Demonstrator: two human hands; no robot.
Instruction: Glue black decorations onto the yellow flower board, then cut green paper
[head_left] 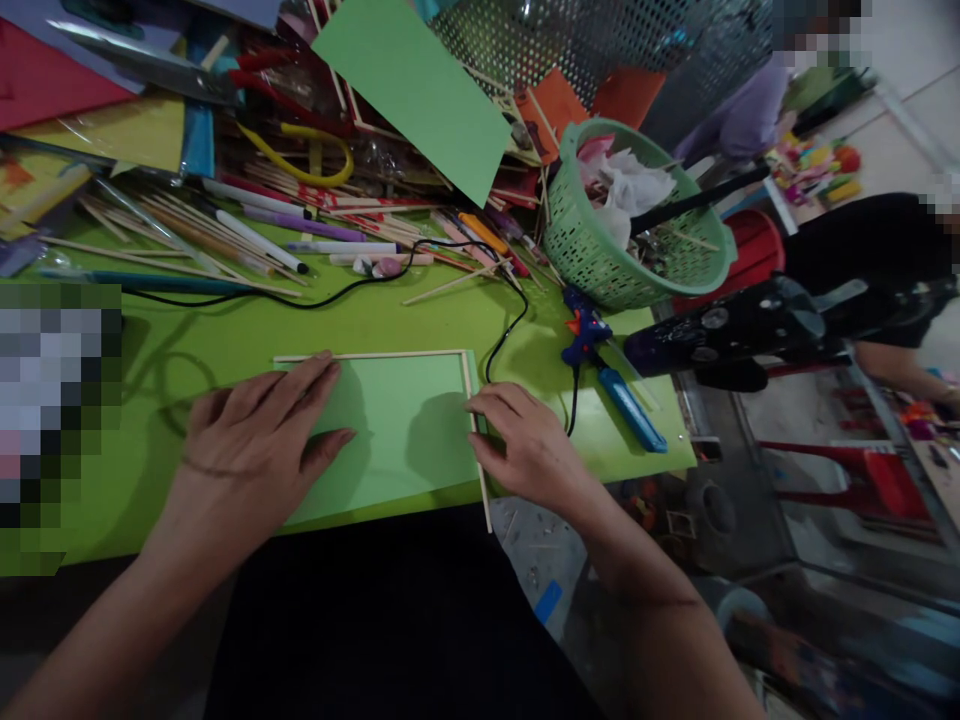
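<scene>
A light green sheet of paper (pixel 401 420) lies at the table's front edge. Along its far edge runs a thin wooden stick (pixel 397 355). Another wooden stick (pixel 484 495) lies down the sheet's right side and juts past the table edge; the two meet at the far right corner. My left hand (pixel 259 430) rests with fingers stretched over the sheet's left part, fingertips on the far stick. With thumb and fingers, my right hand (pixel 525 440) pinches the right-hand stick. A glue gun (pixel 585 330) and a blue utility knife (pixel 632 410) lie to the right.
A green plastic basket (pixel 622 285) with scraps stands at the back right. Pens, loose sticks, yellow-handled scissors (pixel 341 165) and coloured paper crowd the back. A black cord (pixel 345 295) crosses the green table (pixel 165 330). Another person's arm (pixel 900 365) shows at far right.
</scene>
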